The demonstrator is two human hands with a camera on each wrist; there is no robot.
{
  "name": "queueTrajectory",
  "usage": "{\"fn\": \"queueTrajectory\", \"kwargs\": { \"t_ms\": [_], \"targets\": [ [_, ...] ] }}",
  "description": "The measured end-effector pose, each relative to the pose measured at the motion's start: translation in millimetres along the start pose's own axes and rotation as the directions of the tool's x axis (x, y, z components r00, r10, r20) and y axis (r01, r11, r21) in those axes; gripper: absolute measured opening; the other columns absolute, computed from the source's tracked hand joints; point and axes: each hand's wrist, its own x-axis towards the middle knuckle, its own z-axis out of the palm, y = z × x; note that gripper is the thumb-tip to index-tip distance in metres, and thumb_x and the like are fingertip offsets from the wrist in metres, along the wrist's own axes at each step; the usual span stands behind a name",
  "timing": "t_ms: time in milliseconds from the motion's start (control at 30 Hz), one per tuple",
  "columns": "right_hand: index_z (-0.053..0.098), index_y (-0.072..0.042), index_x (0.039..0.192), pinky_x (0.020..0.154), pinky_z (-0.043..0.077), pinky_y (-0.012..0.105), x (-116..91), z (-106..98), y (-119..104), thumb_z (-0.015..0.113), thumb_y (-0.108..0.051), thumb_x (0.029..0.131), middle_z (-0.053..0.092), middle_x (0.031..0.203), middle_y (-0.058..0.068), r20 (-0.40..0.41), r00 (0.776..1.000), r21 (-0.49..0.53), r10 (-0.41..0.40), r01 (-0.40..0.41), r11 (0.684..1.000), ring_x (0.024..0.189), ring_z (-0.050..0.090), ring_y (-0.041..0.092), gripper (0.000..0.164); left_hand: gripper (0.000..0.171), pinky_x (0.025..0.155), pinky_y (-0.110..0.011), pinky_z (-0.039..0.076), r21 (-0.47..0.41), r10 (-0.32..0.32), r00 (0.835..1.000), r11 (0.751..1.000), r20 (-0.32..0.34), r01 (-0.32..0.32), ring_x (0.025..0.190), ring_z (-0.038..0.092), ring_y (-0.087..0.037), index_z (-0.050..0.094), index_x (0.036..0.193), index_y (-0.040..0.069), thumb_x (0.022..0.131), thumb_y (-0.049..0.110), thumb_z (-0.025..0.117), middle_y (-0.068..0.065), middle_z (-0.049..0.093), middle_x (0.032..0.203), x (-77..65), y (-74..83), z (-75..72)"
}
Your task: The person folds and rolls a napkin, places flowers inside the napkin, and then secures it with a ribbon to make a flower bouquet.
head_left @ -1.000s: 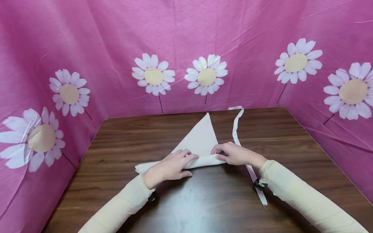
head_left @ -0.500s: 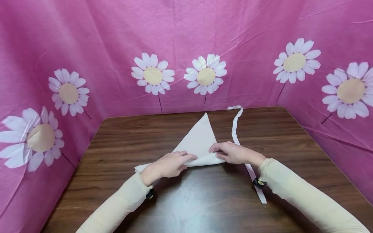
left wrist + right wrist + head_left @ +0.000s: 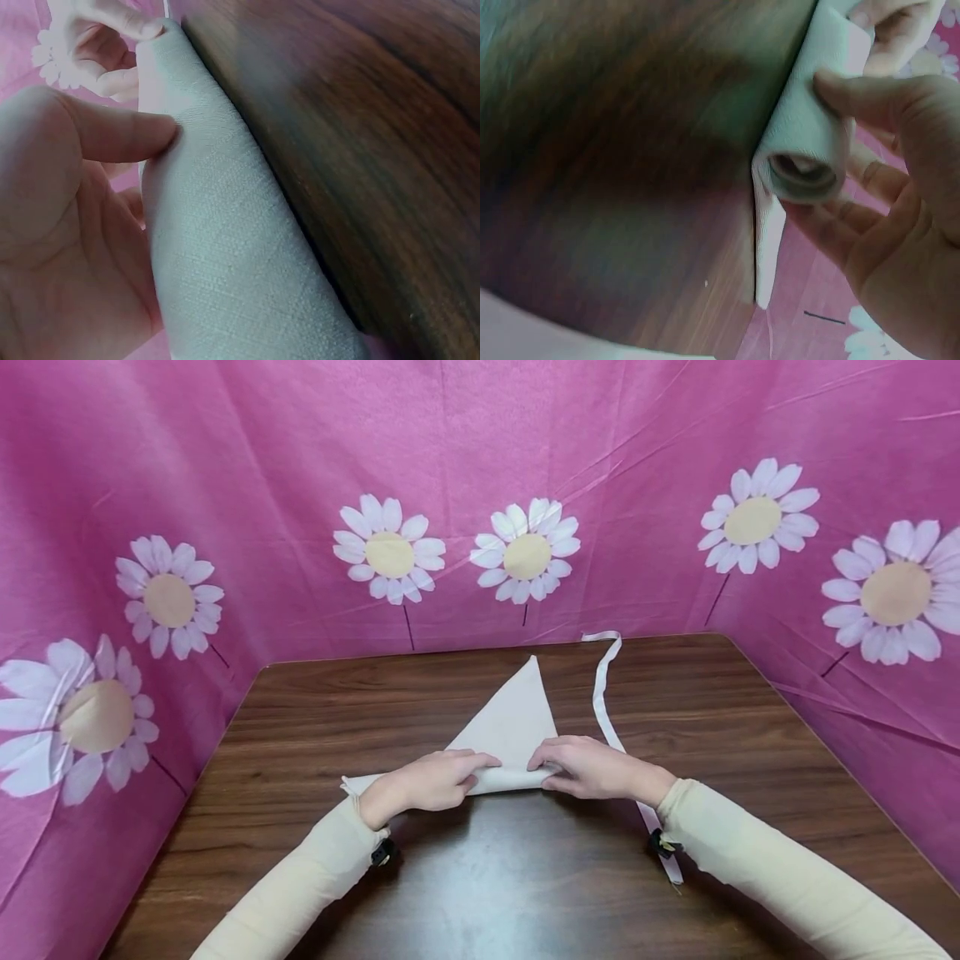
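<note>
A cream cloth (image 3: 506,718) lies on the table, its near side rolled into a tube and its far part a flat triangle pointing away. My left hand (image 3: 435,779) holds the middle of the roll, thumb on the near side in the left wrist view, fingers over the top. Close to the roll's right end, my right hand (image 3: 592,767) grips it between thumb and fingers. The right wrist view shows the hollow, layered end of the rolled cloth (image 3: 802,176) beside that hand. The left end of the roll is partly hidden by my left wrist.
A narrow white ribbon (image 3: 602,693) runs from the far table edge towards me, passing under my right forearm. Around the brown wooden table (image 3: 322,718) hangs a pink curtain (image 3: 457,435) printed with daisies.
My right hand has shifted left and slightly nearer along the roll. My left hand's thumb, spread out on the near side earlier, now lies against the roll. The ribbon stays put.
</note>
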Motion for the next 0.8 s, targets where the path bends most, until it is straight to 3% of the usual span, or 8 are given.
{"fn": "queueTrajectory", "kwargs": {
  "t_ms": [167, 367, 567, 800],
  "targets": [
    [0.071, -0.014, 0.104, 0.074, 0.054, 0.031, 3.7, 2.1, -0.2, 0.076, -0.008, 0.091, 0.069, 0.099, -0.008, -0.015, 1.000, 0.011, 0.025, -0.025, 1.000, 0.083, 0.061, 0.004, 0.016, 0.040, 0.093, -0.039, 0.049, 0.018, -0.006, 1.000, 1.000, -0.029, 0.006, 0.106, 0.061, -0.016, 0.057, 0.141, 0.015, 0.102, 0.010, 0.053, -0.003, 0.065, 0.120, -0.7, 0.3, 0.9],
    [0.072, -0.016, 0.104, 0.071, 0.053, 0.031, 6.0, 0.5, 0.4, 0.074, -0.009, 0.091, 0.071, 0.095, -0.009, -0.005, 0.998, 0.031, 0.062, -0.061, 0.998, 0.077, 0.059, 0.002, 0.014, 0.042, 0.084, -0.038, 0.050, 0.032, -0.029, 0.999, 0.999, -0.028, 0.030, 0.093, 0.057, -0.015, 0.057, 0.142, 0.015, 0.102, 0.031, 0.061, 0.000, 0.063, 0.110, -3.4, 1.3, 0.3],
    [0.074, -0.015, 0.103, 0.068, 0.051, 0.033, 10.6, -4.3, -0.3, 0.071, -0.003, 0.092, 0.070, 0.090, -0.011, -0.004, 0.995, 0.027, 0.100, -0.100, 0.995, 0.072, 0.057, 0.004, 0.016, 0.052, 0.081, -0.040, 0.050, 0.054, -0.103, 0.994, 0.993, -0.035, 0.104, 0.092, 0.055, -0.018, 0.057, 0.142, 0.014, 0.097, 0.038, 0.068, -0.004, 0.060, 0.111, -5.1, 4.2, -1.2],
    [0.073, -0.014, 0.109, 0.074, 0.051, 0.034, 13.2, -6.7, 9.4, 0.066, -0.002, 0.096, 0.072, 0.099, -0.008, 0.033, 0.988, 0.092, 0.149, -0.152, 0.984, 0.081, 0.060, 0.007, 0.020, 0.051, 0.083, -0.044, 0.050, 0.053, -0.197, 0.980, 0.979, -0.042, 0.199, 0.097, 0.057, -0.023, 0.061, 0.137, 0.014, 0.095, 0.042, 0.069, -0.005, 0.058, 0.111, -6.4, 0.8, -1.1]
  ]
}}
